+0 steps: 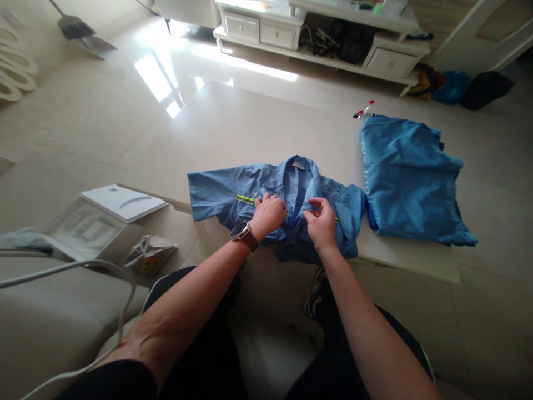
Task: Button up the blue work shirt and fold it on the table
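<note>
A white tabletop point(250, 139) stood in a room with a glossy tiled floor point(83, 122) and one white three-drawer cabinet point(316, 41). On it lay one work shirt point(216, 194), under the left hand point(268, 215) and right hand point(320, 222), their fingers point(266, 203) clamped on its front, and one folded blue garment point(410, 178) to its right.

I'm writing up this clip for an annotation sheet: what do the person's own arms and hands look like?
The left forearm and right forearm are bare, with no sleeves or gloves down to the left grip and right grip. The left wrist wears a round silver wristwatch on a brown leather strap.
</note>
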`<state>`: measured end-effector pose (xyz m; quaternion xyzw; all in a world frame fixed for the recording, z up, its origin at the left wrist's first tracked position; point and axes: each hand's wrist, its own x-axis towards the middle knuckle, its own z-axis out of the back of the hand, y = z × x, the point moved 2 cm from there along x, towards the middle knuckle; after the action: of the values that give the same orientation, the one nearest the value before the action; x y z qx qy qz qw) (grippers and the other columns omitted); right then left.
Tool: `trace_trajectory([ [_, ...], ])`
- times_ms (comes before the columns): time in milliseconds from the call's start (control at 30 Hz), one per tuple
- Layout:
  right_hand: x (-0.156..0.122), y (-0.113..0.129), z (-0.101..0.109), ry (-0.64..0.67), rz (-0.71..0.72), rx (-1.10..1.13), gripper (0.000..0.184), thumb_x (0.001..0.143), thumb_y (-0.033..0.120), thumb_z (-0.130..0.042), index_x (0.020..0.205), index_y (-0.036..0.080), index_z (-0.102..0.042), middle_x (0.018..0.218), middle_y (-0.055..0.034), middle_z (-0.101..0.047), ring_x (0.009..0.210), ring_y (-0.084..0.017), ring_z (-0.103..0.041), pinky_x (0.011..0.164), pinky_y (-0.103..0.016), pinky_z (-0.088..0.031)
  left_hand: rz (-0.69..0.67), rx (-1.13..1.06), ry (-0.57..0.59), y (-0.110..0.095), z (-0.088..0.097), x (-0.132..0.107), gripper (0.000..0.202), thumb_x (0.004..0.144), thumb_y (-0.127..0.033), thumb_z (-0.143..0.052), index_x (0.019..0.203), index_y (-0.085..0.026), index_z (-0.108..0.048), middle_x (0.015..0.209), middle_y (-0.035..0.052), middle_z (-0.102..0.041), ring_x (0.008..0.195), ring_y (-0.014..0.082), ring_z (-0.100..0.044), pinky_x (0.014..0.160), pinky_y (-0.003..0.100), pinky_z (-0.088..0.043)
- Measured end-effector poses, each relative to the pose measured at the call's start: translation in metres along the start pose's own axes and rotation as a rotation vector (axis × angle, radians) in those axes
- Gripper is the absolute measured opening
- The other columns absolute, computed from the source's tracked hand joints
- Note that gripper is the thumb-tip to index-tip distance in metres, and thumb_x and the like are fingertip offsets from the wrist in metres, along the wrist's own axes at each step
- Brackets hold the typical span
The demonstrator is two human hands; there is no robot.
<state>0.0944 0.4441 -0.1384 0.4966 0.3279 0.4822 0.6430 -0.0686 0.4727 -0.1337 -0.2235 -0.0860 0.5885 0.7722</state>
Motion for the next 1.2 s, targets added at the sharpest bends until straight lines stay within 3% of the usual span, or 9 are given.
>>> trace_trajectory([
  [267, 0.000, -0.001, -0.002, 0.011, -0.011, 0.004, 0.031, 0.069, 0.026, -0.062, 0.098, 0.019, -0.064, 0.092, -0.0020, -0.068, 0.062, -0.014, -0.056, 0.065, -0.030, -0.048, 0.013, -0.062, -0.004, 0.001, 0.004, 0.002, 0.015, 0.091, -0.025, -0.065, 0.101, -0.022, -0.076, 0.113, 0.0117, -0.070, 0.119, 0.0345, -0.052, 0.099, 0.050, -0.037],
  [433, 0.000, 0.001, 0.000, 0.001, -0.005, 0.015, 0.030, 0.069, 0.027, -0.063, 0.098, 0.020, -0.065, 0.091, -0.0025, -0.068, 0.067, -0.016, -0.058, 0.069, -0.031, -0.050, 0.050, -0.225, -0.287, -0.005, 0.023, 0.003, 0.009, 0.093, -0.022, -0.066, 0.097, -0.023, -0.074, 0.106, 0.0068, -0.072, 0.111, 0.0278, -0.059, 0.099, 0.045, -0.039],
  [500, 0.000, 0.002, 0.000, -0.008, 0.000, 0.014, 0.030, 0.070, 0.028, -0.063, 0.098, 0.020, -0.065, 0.093, -0.0028, -0.068, 0.068, -0.016, -0.059, 0.069, -0.031, -0.051, 0.025, -0.288, -0.348, -0.007, 0.026, 0.004, 0.007, 0.093, -0.020, -0.068, 0.095, -0.023, -0.074, 0.103, 0.0056, -0.073, 0.106, 0.0247, -0.061, 0.095, 0.040, -0.042],
  [700, -0.001, -0.001, -0.001, -0.014, 0.017, 0.012, 0.030, 0.070, 0.028, -0.063, 0.099, 0.020, -0.064, 0.096, -0.0045, -0.068, 0.076, -0.018, -0.062, 0.073, -0.033, -0.053, -0.004, -0.509, -0.214, -0.008, 0.015, 0.007, 0.008, 0.086, -0.011, -0.073, 0.089, -0.019, -0.074, 0.087, 0.0032, -0.076, 0.079, 0.0163, -0.066, 0.077, 0.028, -0.049],
  [867, 0.000, -0.003, -0.002, -0.031, 0.051, 0.034, 0.031, 0.071, 0.028, -0.062, 0.102, 0.021, -0.062, 0.101, -0.0068, -0.068, 0.093, -0.022, -0.065, 0.079, -0.034, -0.055, -0.036, -0.510, -0.194, -0.008, 0.012, 0.008, 0.009, 0.083, -0.009, -0.073, 0.085, -0.017, -0.075, 0.080, 0.0032, -0.075, 0.076, 0.0159, -0.068, 0.073, 0.026, -0.049],
  [1200, -0.002, -0.001, -0.005, 0.009, 0.090, 0.069, 0.025, 0.076, 0.025, -0.056, 0.100, 0.021, -0.062, 0.097, -0.0058, -0.067, 0.091, -0.022, -0.066, 0.078, -0.036, -0.058, -0.067, -0.433, -0.219, -0.011, 0.010, 0.007, 0.014, 0.081, -0.008, -0.066, 0.086, -0.017, -0.075, 0.079, 0.0035, -0.075, 0.074, 0.0156, -0.067, 0.071, 0.025, -0.048],
])
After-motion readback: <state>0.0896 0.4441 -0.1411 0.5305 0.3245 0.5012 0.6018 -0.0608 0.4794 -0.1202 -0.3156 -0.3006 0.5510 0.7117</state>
